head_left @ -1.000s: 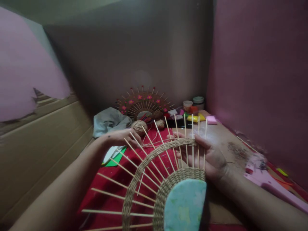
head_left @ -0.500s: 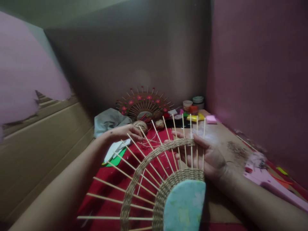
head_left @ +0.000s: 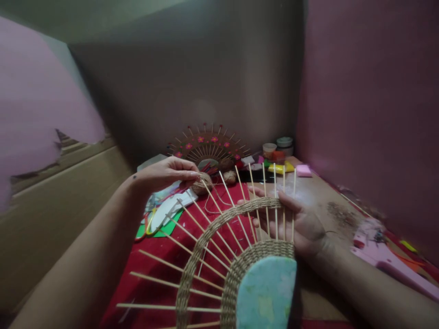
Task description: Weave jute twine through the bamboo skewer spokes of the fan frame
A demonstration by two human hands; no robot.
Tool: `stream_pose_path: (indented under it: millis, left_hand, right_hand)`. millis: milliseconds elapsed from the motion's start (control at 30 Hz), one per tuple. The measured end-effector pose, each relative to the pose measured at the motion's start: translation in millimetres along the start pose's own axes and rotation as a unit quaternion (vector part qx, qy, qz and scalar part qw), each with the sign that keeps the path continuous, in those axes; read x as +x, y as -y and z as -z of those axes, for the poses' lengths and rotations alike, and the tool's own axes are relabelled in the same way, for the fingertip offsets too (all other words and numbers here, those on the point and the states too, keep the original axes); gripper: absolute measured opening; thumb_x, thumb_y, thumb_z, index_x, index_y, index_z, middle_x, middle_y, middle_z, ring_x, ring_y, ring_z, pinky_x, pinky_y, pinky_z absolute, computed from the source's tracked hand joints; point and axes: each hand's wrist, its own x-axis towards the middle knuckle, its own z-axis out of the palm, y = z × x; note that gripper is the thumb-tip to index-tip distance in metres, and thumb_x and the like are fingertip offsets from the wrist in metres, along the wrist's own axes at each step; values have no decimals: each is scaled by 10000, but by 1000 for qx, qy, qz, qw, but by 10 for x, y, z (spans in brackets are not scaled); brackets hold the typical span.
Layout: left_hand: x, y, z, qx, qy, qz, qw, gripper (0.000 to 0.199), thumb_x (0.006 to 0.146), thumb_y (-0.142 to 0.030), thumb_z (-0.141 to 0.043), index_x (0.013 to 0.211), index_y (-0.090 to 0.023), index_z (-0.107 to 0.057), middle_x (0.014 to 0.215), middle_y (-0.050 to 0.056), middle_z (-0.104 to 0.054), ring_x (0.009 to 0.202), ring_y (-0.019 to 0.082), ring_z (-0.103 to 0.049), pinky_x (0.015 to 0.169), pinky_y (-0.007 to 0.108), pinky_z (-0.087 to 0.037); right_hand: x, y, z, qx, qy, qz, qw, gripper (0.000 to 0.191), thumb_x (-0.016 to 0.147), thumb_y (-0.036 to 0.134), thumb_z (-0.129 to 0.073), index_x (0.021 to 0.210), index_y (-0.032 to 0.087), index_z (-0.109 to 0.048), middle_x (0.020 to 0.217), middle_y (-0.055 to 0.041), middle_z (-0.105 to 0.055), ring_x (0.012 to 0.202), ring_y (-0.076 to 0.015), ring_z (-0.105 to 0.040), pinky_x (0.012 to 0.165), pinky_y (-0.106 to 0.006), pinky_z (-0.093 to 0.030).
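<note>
In my right hand is a half-round woven fan, gripped near its upper right end with fingers behind the sticks and thumb in front. Thin wooden sticks radiate from its pale blue-green half-circle centre. One woven twine band hugs that centre, and a second arcs farther out. My left hand is raised beyond the fan's left side, thumb and fingers pinched on a strand of twine that loops toward the outer band. Directly behind those fingertips lies a ball of twine, partly covered.
A finished fan with pink flowers leans on the back wall. Scissors and paper lie at left on red cloth. A pink glue gun sits at right, and small tubs stand at the back.
My left hand has moved up and slightly left, bringing its pinched fingers beside the twine ball. The twine strand now hangs in a looser loop. My right hand keeps its hold on the fan.
</note>
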Motion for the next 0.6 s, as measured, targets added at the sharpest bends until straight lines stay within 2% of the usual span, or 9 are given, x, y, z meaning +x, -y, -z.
stream_pose_path:
  millis: [100,200,300,467,600]
  left_hand:
    - [-64,83,67,-2,15,3,1000,192,746,-324,-630,697,-153,-705,548,36,-563,500,101,-470,470,201,-358]
    - [-71,259,125,-17,22,13,1000,185,742,-305,-635,773,-145,-724,632,69,-624,561,118,-517,527,210,-399]
    - [-46,445,75,-44,46,24,998,199,737,-286,-638,826,-134,-731,713,95,-663,594,127,-543,553,215,-416]
    - [-34,627,-297,-80,162,36,983,137,695,-220,-675,764,-119,-737,705,76,-669,649,150,-567,608,227,-438]
    - [-58,655,-635,-109,255,55,959,192,633,-257,-724,749,-105,-737,643,73,-667,595,178,-581,562,249,-455]
  right_hand:
    - [6,-1,-2,5,5,-1,1000,455,907,351,-317,1253,126,-509,960,-108,-694,883,-197,-639,810,-367,-477]
    - [11,2,-8,-2,20,-9,1000,473,918,353,-277,1262,114,-498,942,-120,-690,843,-191,-642,771,-347,-483]
    - [8,7,-5,-11,24,-12,1000,483,923,346,-253,1288,113,-467,934,-120,-687,808,-183,-644,750,-333,-485]
    - [5,12,-10,-1,18,6,1000,479,931,345,-234,1318,140,-427,923,-103,-688,825,-187,-641,744,-344,-490]
    - [18,28,-21,6,-12,24,1000,489,935,322,-202,1338,121,-393,985,-136,-673,867,-197,-638,768,-362,-490]
